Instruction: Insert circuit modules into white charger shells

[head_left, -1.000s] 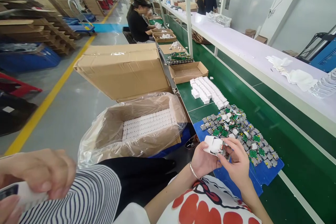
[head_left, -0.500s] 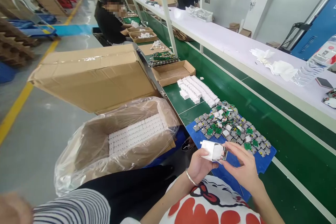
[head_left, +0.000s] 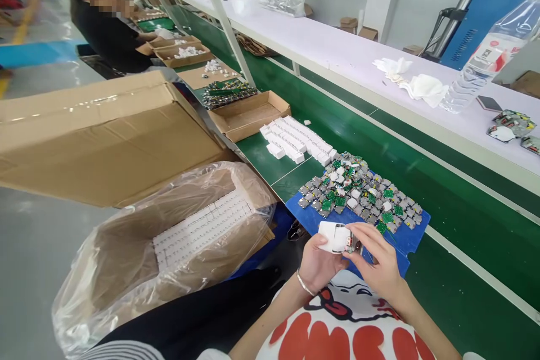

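Observation:
My left hand [head_left: 317,265], with a bangle at the wrist, is closed around a small white plastic housing [head_left: 327,230]. My right hand [head_left: 378,257] pinches a circuit board module [head_left: 350,242] at the open right end of that housing. The module's white part lies partly inside the housing, while its metal-and-board end sticks out towards my right fingers. Just beyond both hands, a heap of grey and green circuit modules [head_left: 371,194] covers much of a blue mat [head_left: 408,236]. Rows of white housings [head_left: 295,135] stand on the green bench behind the heap.
Left of the bench, a plastic-lined carton [head_left: 122,253] holds rows of white pieces. A shallow cardboard tray [head_left: 253,115] and stacked green boards [head_left: 228,93] lie farther along. A raised white shelf [head_left: 337,67] carries a water bottle [head_left: 485,62] and tissues. A co-worker [head_left: 105,28] sits at the far left.
The camera view has turned right, so surroundings shift left. Both hands still hold the housing and module together; the housing is tilted slightly differently. A striped sleeve at lower left has mostly left view.

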The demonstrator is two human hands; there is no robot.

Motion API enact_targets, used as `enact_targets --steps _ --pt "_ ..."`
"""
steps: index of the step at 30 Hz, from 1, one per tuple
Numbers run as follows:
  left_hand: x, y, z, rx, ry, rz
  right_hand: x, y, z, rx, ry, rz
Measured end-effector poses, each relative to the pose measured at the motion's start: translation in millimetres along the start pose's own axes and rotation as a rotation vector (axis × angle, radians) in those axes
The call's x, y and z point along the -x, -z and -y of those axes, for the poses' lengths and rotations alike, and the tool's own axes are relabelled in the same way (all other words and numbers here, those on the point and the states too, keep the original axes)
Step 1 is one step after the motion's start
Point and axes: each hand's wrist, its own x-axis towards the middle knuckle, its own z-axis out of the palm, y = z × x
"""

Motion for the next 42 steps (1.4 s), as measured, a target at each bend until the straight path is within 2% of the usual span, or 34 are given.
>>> enact_targets --steps 4,7,12,19,22,25,28,31,34,36,38,42 --pt "0 -5.6 3 -0.071 0.003 0.002 10 3 2 0.022 0.102 -0.015" --pt "2 -12.7 7 -0.140 -0.056 0.003 12 6 6 0.017 0.181 -0.015" --pt "4 -19.6 8 -0.197 -0.074 0.019 8 9 14 0.028 0.214 -0.038" --pt "9 -9.5 4 -0.165 -0.034 -0.035 9 9 10 0.141 0.103 0.055" --pt "10 -6.0 6 -0.123 -0.019 -0.036 8 9 10 0.126 0.075 0.093" --pt "11 -3.4 7 -0.094 0.034 0.001 3 15 11 0.049 -0.033 0.107" --pt "12 -0.7 5 -0.066 0.159 0.042 -13 30 7 -0.152 -0.201 0.261" --pt "12 3.3 4 -0.044 0.347 0.054 -36 40 -3 -0.394 -0.395 0.582" --pt "12 9.4 7 -0.003 0.499 0.071 -52 35 -17 -0.617 -0.629 0.921" --pt "14 13.0 12 0.024 0.538 0.082 -53 27 -22 -0.713 -0.770 1.024" --pt "18 14.7 17 0.005 0.461 0.056 -50 17 -24 -0.748 -0.812 1.037" --pt "34 12.1 19 -0.028 0.197 -0.050 -38 -1 -23 -0.755 -0.841 0.977"
